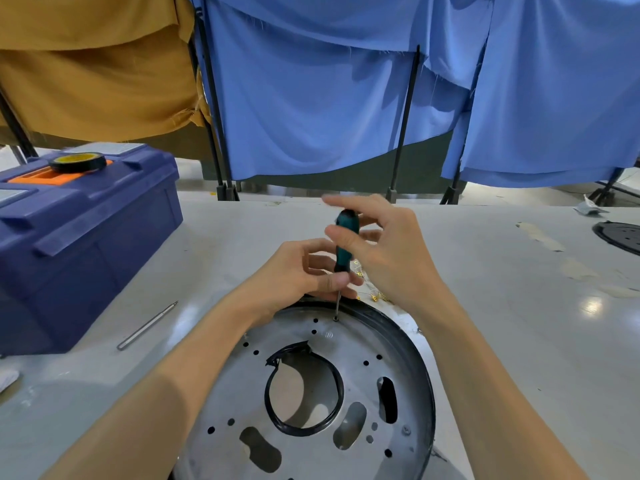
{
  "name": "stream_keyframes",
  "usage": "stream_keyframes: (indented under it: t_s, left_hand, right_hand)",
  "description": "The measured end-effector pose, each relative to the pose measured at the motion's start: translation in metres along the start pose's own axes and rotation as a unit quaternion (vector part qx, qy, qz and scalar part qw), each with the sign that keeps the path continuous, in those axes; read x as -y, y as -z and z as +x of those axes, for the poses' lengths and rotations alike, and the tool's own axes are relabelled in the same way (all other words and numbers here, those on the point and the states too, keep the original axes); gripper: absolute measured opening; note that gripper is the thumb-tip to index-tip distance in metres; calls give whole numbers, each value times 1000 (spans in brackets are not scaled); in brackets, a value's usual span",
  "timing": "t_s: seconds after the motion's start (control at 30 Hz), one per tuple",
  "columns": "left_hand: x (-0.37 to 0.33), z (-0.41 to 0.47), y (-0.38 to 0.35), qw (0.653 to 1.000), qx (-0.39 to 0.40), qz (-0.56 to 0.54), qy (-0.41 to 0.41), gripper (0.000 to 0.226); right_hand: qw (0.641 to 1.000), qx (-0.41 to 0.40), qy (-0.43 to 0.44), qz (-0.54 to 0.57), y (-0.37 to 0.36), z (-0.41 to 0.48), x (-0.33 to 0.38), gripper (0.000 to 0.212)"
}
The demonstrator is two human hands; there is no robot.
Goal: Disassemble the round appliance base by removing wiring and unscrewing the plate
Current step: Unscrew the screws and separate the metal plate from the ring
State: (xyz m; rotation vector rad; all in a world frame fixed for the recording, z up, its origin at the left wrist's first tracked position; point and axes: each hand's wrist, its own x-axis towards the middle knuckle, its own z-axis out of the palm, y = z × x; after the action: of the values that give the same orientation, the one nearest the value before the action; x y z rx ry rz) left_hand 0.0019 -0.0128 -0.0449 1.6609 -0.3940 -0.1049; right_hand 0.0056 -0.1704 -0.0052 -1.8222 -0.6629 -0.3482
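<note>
Pinching the screwdriver (343, 256), left hand (298, 271) low, right hand (391, 251) high, they hide the plate (349, 351) rim.

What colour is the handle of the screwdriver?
The screwdriver handle is teal green with black at its ends; the head view shows it best.

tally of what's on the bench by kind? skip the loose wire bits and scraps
Hand tools: 2 (screwdriver, loose metal shaft)
Round parts: 2 (appliance base, dark disc at the right edge)
Toolboxes: 1 (blue toolbox)
Tape rolls: 1 (black tape roll, on the toolbox lid)
Total: 6
</note>
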Motion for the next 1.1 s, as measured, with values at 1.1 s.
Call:
stream_keyframes:
  t_s: [1.1]
  left_hand:
    - [2, 1, 1, 1000, -17, -3, 4, 21]
  right_hand:
    - [999, 25, -7, 43, 5, 2, 0, 19]
